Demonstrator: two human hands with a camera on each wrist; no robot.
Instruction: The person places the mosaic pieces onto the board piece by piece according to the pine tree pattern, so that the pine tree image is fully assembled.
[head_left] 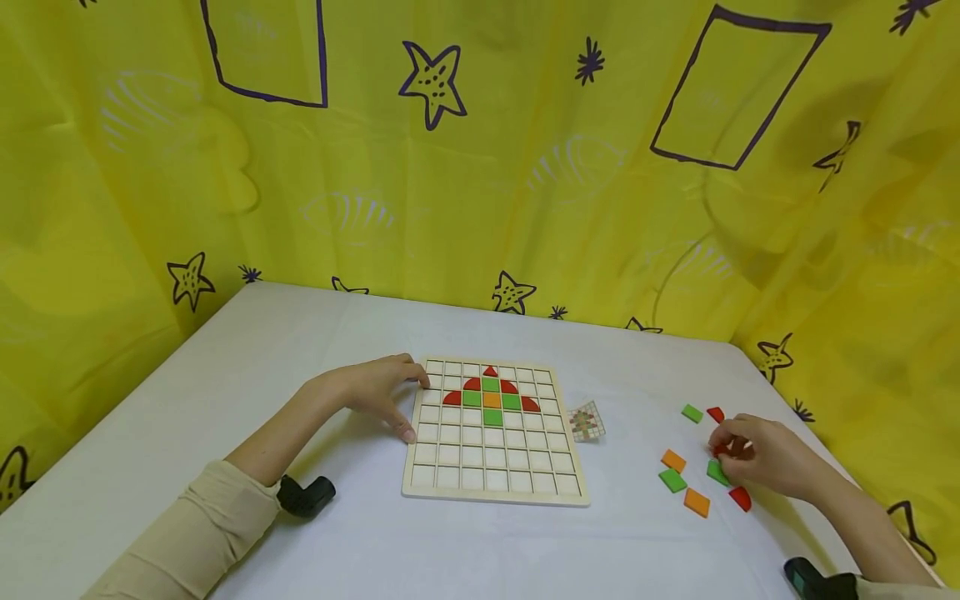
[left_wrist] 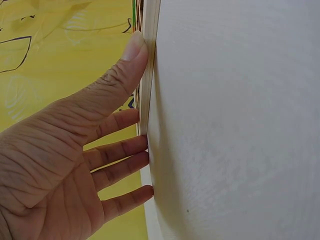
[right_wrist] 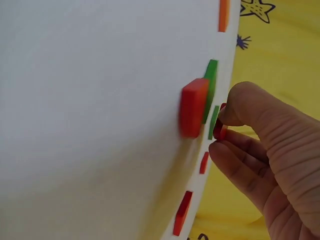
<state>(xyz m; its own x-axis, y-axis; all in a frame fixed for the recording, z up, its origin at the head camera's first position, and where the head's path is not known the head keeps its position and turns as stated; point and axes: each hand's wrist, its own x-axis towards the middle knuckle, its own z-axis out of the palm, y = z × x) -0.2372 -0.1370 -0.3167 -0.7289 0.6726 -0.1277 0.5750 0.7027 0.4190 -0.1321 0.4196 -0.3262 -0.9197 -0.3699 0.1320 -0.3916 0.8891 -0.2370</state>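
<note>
A wooden grid board lies on the table in the head view, with red, green and orange tiles set as a pattern in its upper middle cells. My left hand rests at the board's left edge, thumb and fingertips touching the rim; the left wrist view shows its fingers nearly straight. At the right, my right hand pinches a small red tile between thumb and fingers, just above the table. The hand partly covers this tile, so its full outline is hidden. Below it lies a green tile.
Loose tiles lie around my right hand: a green tile, an orange tile, a red tile and several others. A small pattern card sits against the board's right side. A yellow curtain stands behind the white table.
</note>
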